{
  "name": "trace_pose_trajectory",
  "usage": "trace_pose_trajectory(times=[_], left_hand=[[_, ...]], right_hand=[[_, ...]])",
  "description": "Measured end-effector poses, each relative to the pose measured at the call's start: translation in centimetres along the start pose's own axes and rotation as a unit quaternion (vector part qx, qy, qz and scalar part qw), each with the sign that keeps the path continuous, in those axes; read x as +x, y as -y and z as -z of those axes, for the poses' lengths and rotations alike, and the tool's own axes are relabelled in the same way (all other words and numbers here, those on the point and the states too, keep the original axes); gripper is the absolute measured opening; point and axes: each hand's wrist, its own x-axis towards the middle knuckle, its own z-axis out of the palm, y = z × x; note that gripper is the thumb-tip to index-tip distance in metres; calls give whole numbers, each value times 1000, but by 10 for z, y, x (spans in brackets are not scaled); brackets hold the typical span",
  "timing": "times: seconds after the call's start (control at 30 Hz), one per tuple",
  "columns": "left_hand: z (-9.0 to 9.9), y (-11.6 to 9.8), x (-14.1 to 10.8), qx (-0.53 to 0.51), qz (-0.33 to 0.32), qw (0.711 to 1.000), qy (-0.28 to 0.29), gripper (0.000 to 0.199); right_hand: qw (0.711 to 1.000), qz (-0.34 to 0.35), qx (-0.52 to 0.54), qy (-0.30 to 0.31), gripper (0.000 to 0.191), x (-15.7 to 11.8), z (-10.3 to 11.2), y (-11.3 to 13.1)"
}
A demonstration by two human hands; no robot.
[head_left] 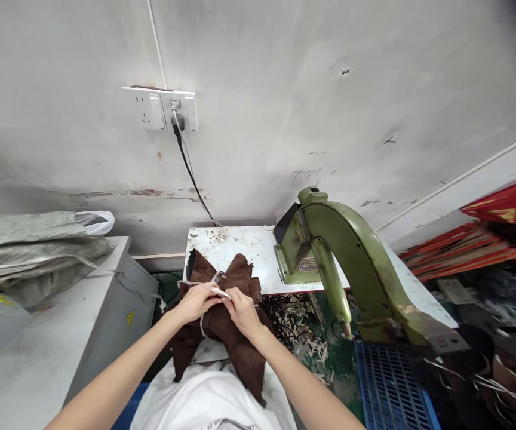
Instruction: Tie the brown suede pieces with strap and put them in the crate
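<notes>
Left hand point(194, 303): we pinch the white strap point(217, 291) over the brown suede piece point(233, 322), at 9 o'clock of the knot.
Right hand point(243, 309): we grip the same strap at 3 o'clock.
Technique: we judge even tension from both sides keeps it flat.
Suede axis: runs 12 to 6, from table edge point(240, 242) to lap.
Green machine point(352, 269): at 2 o'clock, untouched.

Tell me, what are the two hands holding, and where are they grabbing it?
Both the left hand and right hand pinch a thin white strap near its middle, over a bundle of brown suede pieces.
</notes>
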Motion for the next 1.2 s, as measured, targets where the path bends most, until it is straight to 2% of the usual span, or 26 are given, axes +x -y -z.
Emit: trace_pose_trajectory(times=[0.2, 0.33, 0.43, 0.53, 0.63, 0.73, 0.83, 0.93, 1.03, 1.1, 1.13, 1.2], left_hand=[[18, -14, 17, 96, -73, 987, 109, 20], [18, -18, 14, 137, -98, 974, 151, 19], [13, -17, 13, 150, -93, 971, 159, 18], [10, -15, 11, 139, -81, 977, 142, 16], [10, -9, 4, 103, -52, 990, 86, 16], [11, -1, -11, 46, -13, 999, 16, 16], [12, 2, -32, -1, 20, 999, -45, 19], [12, -3, -51, -13, 50, 993, -102, 21], [9, -5, -60, -3, 55, 991, -119, 23], [4, 0, -61, 20, 53, 992, -115, 19], [2, 4, -61, 36, 56, 991, -115, 16], [-2, 13, -61, 73, 65, 988, -117, 13]], right_hand=[[996, -35, 86, -21, 26, -6, 12, 1], [976, -131, 164, -60, 23, -9, 22, -4], [945, -218, 233, -68, 23, -11, 25, -10], [905, -280, 314, -64, 34, -12, 26, -12], [869, -302, 384, -82, 45, -10, 39, -4], [844, -290, 430, -135, 48, -4, 68, 15], [833, -249, 456, -188, 43, 1, 112, 42], [839, -200, 453, -225, 34, 1, 159, 73], [859, -159, 417, -252, 29, -3, 191, 110], [899, -124, 349, -234, 27, -7, 195, 137], [922, -106, 311, -204, 27, -7, 192, 150], [959, -77, 254, -103, 31, -6, 171, 172]])
